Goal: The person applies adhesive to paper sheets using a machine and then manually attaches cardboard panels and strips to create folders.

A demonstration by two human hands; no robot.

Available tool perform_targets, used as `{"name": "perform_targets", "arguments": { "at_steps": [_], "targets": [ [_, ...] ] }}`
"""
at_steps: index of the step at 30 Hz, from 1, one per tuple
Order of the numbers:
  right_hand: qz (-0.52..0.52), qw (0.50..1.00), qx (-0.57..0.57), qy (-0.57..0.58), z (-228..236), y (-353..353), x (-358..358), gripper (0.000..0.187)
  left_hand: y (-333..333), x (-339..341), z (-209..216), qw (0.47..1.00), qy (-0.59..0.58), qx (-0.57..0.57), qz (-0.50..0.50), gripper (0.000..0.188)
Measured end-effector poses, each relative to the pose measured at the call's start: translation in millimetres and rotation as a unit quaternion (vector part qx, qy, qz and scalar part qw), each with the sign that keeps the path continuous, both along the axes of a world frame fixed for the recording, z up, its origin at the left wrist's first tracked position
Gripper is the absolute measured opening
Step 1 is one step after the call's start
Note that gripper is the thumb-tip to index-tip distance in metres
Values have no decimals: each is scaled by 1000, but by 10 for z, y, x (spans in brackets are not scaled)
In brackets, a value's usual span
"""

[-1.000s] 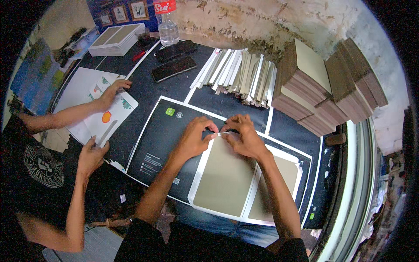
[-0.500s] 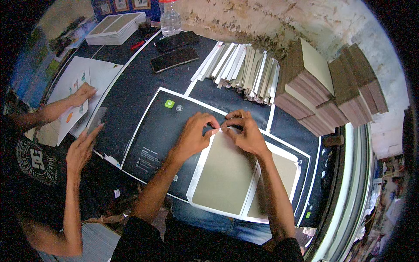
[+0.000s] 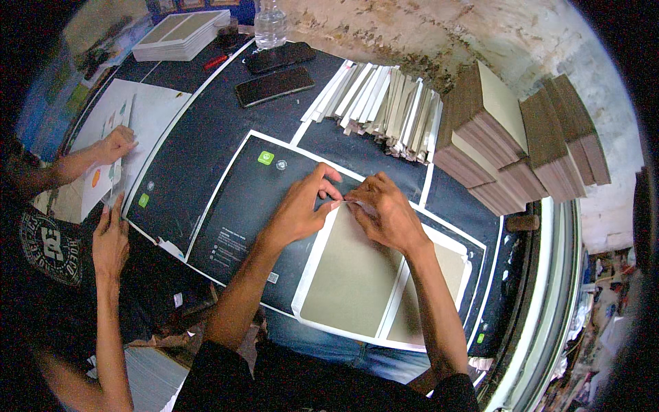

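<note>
A cover blank (image 3: 353,275), made of two grey-beige boards with white paper folded over their edges, lies in front of me on a large dark printed sheet (image 3: 233,206). Both my hands meet at its far left corner. My left hand (image 3: 305,209) has its thumb tip on the white paper edge there, fingers curled and the index raised a little. Opposite it, my right hand (image 3: 388,213) is closed in a pinch on the same corner. The fingertips hide the small fold of paper between them. My right forearm crosses the right-hand board.
Beyond my hands lie a heap of paper and board strips (image 3: 384,110) and two dark phones (image 3: 274,87). Board stacks (image 3: 487,130) stand back right. A plastic bottle (image 3: 270,27) and a cover stack (image 3: 182,34) stand far left. A co-worker's hands (image 3: 111,237) handle a printed sheet (image 3: 154,113).
My left fingers have opened slightly from the pinch, and my right hand has turned over the corner. At left, the co-worker's hands have shifted left and nearer, moving the sheet.
</note>
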State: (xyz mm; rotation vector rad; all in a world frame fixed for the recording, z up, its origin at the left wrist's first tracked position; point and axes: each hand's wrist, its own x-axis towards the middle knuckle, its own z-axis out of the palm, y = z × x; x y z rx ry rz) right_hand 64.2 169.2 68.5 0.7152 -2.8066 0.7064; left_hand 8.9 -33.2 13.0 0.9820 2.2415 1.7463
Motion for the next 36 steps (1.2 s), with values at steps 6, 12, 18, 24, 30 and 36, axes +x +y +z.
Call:
{"name": "perform_targets", "arguments": {
  "at_steps": [6, 12, 18, 24, 30, 36],
  "targets": [
    [-15, 1000, 22, -2, 17, -46, 1, 25, 7, 9, -19, 1000, 7, 13, 23, 53],
    [-50, 998, -25, -16, -76, -52, 55, 25, 30, 35, -3, 998, -12, -31, 44, 54],
    [-91, 985, -130, -67, -154, -92, 108, 18, 60, 34, -79, 997, 35, -28, 57, 52],
    [-85, 986, -135, -37, -201, -65, 85, 20, 75, 12, -102, 998, 16, -26, 59, 50],
    [-79, 986, -148, -25, -237, -43, 82, 19, 84, 4, -101, 998, -8, -20, 64, 50],
    [-68, 986, -143, -47, -222, -36, 133, 21, 71, -21, -203, 997, 40, -16, 68, 51]
  ]
}}
